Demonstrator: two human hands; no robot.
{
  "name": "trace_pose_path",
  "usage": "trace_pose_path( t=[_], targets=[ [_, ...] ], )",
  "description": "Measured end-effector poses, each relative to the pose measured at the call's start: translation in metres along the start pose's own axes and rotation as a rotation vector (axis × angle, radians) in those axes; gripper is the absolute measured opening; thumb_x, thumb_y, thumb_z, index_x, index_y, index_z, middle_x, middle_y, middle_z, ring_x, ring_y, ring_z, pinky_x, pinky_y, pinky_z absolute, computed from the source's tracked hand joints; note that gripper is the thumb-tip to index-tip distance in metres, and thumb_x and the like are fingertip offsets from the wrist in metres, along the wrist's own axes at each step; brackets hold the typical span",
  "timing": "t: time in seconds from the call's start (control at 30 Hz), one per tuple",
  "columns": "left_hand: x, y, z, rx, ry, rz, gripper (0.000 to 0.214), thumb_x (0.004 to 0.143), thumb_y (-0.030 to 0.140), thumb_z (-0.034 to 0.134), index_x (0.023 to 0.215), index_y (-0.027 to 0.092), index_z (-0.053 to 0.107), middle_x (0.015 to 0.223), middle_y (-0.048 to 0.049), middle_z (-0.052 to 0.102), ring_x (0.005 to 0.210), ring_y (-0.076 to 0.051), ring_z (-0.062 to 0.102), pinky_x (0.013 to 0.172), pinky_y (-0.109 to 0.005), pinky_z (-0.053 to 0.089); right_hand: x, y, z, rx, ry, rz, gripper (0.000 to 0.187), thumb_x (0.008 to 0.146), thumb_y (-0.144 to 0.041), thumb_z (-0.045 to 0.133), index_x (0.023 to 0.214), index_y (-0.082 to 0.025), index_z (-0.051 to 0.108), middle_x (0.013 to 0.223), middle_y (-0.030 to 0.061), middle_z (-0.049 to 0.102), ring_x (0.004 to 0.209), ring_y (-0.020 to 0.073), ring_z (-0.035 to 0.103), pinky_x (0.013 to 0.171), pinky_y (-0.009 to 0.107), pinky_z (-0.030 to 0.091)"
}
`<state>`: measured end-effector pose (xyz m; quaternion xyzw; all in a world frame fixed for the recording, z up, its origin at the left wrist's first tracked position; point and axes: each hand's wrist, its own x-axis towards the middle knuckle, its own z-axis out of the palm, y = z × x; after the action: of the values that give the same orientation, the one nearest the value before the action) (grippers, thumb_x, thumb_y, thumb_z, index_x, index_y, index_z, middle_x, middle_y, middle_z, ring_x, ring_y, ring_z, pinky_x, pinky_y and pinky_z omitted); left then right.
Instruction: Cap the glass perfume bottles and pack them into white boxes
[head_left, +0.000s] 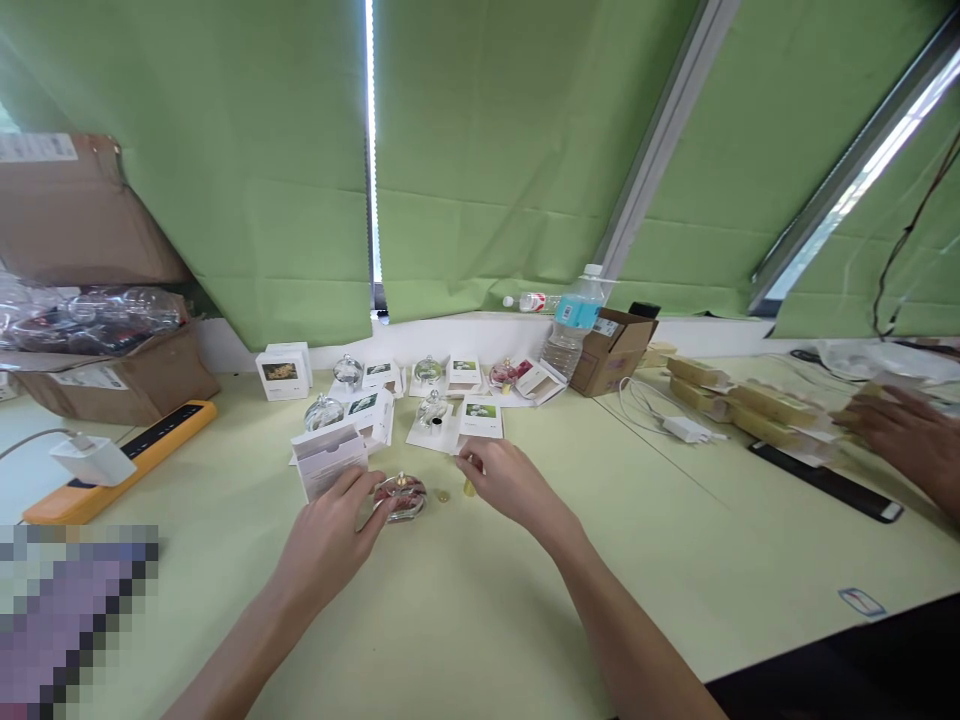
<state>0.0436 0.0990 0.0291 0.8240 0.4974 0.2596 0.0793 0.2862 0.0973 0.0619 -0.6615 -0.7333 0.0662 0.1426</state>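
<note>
A small round glass bottle (400, 497) with red stuff inside sits on the table (465, 610), near the middle and a little toward the far edge. The left hand (330, 540) is on its left side, and the fingers (375, 505) bend around the glass and press on it. A tiny gold piece (443, 496) lies on the table just beside the bottle, on its right. Next to that is a tiny yellow piece (469, 488). The right hand (510, 485) is right above it, with the fingertips (466, 465) pulled close together; I cannot tell if they hold the yellow piece or only touch it. A white box (328, 462) stands just behind the left hand. Farther back, near the far edge, are more glass bottles (324, 412) and white cards (480, 415), set in rows. A water bottle (574, 325) with a blue label stands at the far edge, and a small brown box (611, 350) is just beside it. Toward the left edge lies an orange power strip (120, 470) with a white plug block (94, 458) on it. Behind that is a big brown box (82, 290) full of clear wrapped things. Toward the right edge are flat yellow packs (750, 400), a white charger (686, 430) and a long black strip (825, 480). Another person's hand (911, 440) rests by the packs at the right edge.
</note>
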Motion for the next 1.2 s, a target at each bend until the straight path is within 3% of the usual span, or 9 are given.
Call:
trace_pose_path(
  t=[0.17,0.37,0.63,1.0,1.2],
  targets=[
    [0.0,0.0,-0.001,0.002,-0.008,0.004,0.025,0.093,0.042,0.039,0.107,0.028,0.056,0.105,-0.0015,0.065,0.068,-0.018,0.063,0.058,-0.028,0.044,-0.004,-0.007,0.008,0.081,-0.072,-0.127,0.021,0.088,-0.029,0.052,0.101,-0.02,0.066,0.086,0.0057,0.069,0.082,0.0192,0.061,0.062,0.024,0.035],
    [0.0,-0.001,-0.001,0.002,-0.029,0.001,0.025,0.094,0.042,0.039,0.107,0.029,0.055,0.103,0.0002,0.065,0.065,-0.017,0.061,0.058,-0.028,0.043,-0.008,-0.011,0.022,-0.059,-0.124,-0.155,0.03,0.089,-0.023,0.048,0.115,-0.02,0.061,0.094,0.0076,0.069,0.082,0.0198,0.063,0.061,0.025,0.034],
    [0.0,0.0,-0.001,0.0,-0.045,0.002,0.026,0.094,0.044,0.037,0.108,0.03,0.054,0.103,0.0004,0.064,0.067,-0.017,0.061,0.058,-0.028,0.042,-0.008,-0.015,0.03,-0.177,-0.15,-0.163,0.018,0.089,-0.013,0.046,0.089,-0.017,0.064,0.086,0.0095,0.067,0.081,0.0215,0.061,0.059,0.027,0.027],
    [0.0,-0.001,0.003,-0.018,-0.05,0.017,0.026,0.095,0.042,0.038,0.113,0.03,0.051,0.112,-0.0003,0.062,0.065,-0.016,0.061,0.06,-0.028,0.044,-0.008,-0.021,0.039,-0.254,-0.152,-0.172,0.023,0.089,-0.003,0.042,0.083,-0.013,0.062,0.086,0.0106,0.065,0.078,0.0194,0.059,0.059,0.028,0.024],
    [0.0,-0.001,0.004,0.003,-0.095,-0.005,0.029,0.095,0.043,0.037,0.117,0.03,0.05,0.097,-0.0011,0.068,0.063,-0.017,0.062,0.056,-0.027,0.041,-0.007,-0.019,0.042,-0.231,-0.165,-0.17,0.021,0.09,-0.005,0.043,0.086,-0.013,0.062,0.088,0.0103,0.064,0.081,0.0187,0.058,0.062,0.027,0.026]
  ],
)
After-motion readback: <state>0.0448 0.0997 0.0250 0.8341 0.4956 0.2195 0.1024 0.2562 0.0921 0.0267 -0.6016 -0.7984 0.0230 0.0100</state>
